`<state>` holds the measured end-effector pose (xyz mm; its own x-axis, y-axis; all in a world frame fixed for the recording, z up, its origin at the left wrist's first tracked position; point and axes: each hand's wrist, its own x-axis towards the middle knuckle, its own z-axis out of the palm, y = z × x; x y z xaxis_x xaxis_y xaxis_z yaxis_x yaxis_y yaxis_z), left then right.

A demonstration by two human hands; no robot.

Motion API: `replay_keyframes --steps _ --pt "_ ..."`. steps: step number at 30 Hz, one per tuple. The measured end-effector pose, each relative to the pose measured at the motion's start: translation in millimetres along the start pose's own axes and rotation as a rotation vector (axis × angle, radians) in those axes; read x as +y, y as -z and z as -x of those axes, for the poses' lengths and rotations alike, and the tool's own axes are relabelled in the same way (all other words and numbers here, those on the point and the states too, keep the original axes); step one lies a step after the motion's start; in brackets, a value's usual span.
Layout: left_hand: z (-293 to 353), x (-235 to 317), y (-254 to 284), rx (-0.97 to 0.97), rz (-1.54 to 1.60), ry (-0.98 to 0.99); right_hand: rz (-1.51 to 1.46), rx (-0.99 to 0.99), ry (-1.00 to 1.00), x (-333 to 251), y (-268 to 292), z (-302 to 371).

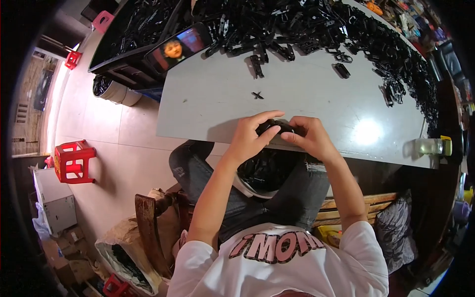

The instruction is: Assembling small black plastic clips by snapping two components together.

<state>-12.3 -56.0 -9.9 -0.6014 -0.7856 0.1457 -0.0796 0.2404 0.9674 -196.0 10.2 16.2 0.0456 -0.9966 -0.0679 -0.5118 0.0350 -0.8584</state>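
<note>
Above the near edge of the grey table [208, 94], both my hands are closed round a small black plastic part [267, 127]. My left hand [249, 134] grips its left end, with the thumb stretched across the front. The right hand [312, 138] pinches the other end between thumb and fingers. Much of the part is covered by my fingers, so its exact kind cannot be made out. A little beyond lies a tiny black X-shaped piece [257, 95]. Farther off are a loose black clip-like piece [257, 67] and another black piece [341, 71].
A large heap of black plastic pieces [297, 32] spreads along the table's far and right sides. A phone [179, 48] leans by a dark crate [116, 73]. Between my legs sits a white tub [242, 187] of black pieces. A jar [429, 146] stands right; a red stool [74, 161] left.
</note>
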Motion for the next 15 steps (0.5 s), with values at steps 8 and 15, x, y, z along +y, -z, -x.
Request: replay_keyframes --steps 8,15 --pt "24.2 7.5 -4.8 -0.017 -0.086 -0.140 -0.128 -0.124 0.071 6.9 5.9 12.6" --pt "44.2 20.9 -17.4 -0.153 -0.288 -0.157 0.016 0.099 -0.069 36.6 55.3 -8.3"
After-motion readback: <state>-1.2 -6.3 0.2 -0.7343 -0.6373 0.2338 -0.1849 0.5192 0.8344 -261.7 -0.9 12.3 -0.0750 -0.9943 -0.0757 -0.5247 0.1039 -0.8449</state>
